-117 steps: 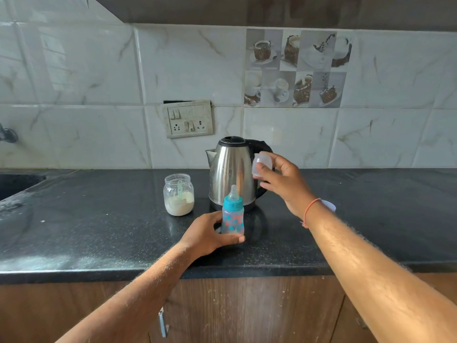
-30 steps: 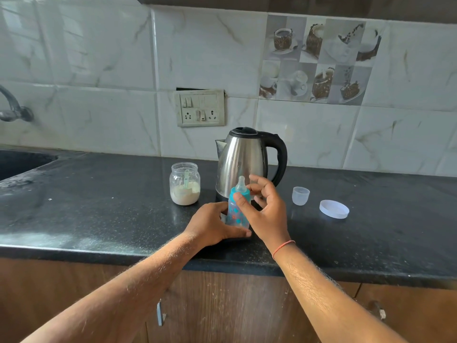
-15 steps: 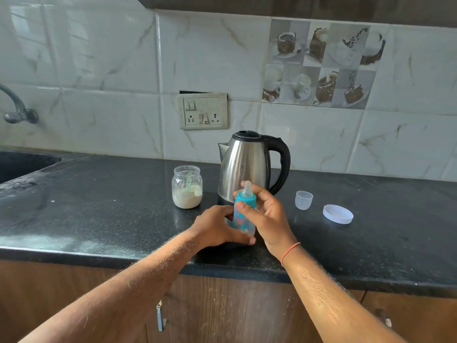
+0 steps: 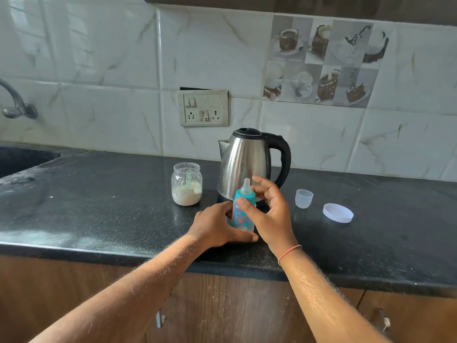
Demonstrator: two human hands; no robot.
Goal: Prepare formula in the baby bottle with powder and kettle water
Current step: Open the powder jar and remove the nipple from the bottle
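Observation:
A small baby bottle [image 4: 241,216] with a teal collar and clear teat stands on the black counter [image 4: 111,214], just in front of the steel kettle [image 4: 244,162]. My left hand [image 4: 217,226] wraps the bottle's lower body from the left. My right hand [image 4: 270,214] has its thumb on the teal collar and its fingers curled around the far side of it. An open glass jar [image 4: 186,184] with white powder and a pale green scoop inside stands left of the kettle.
The bottle's clear cap [image 4: 304,198] stands upturned to the right of the kettle, and a round white lid [image 4: 337,213] lies beyond it. A sink [image 4: 22,159] and tap [image 4: 14,105] are at far left. A wall socket plate [image 4: 204,108] is behind the kettle.
The clear cap went from my right hand to the counter at right. My right hand then came to the bottle's teal collar and its grip has shifted around it. The left hand kept hold.

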